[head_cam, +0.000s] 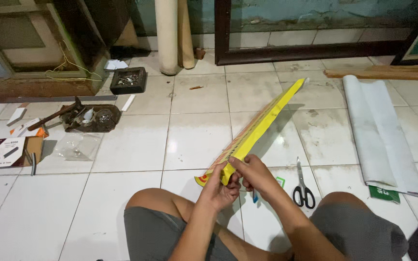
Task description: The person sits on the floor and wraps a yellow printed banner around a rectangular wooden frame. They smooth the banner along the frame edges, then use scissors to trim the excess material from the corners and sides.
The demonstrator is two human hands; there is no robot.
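A long yellow folded paper strip [262, 123] slants from my hands up to the right over the tiled floor. My left hand [217, 189] grips its near end from below and the left. My right hand [252, 172] pinches the same end from the right, fingers pressed on the fold. Both hands sit between my bent knees in grey shorts. Black-handled scissors [302, 186] lie on the floor just right of my right hand.
A rolled white sheet [378, 133] lies at the right, with a wooden slat [383, 74] behind it. At the left are a hammer [54, 115], a tray of small metal parts [128, 79], a clear plastic bag [76, 147] and small boxes [13, 151]. A pale pole [166, 36] stands at the back.
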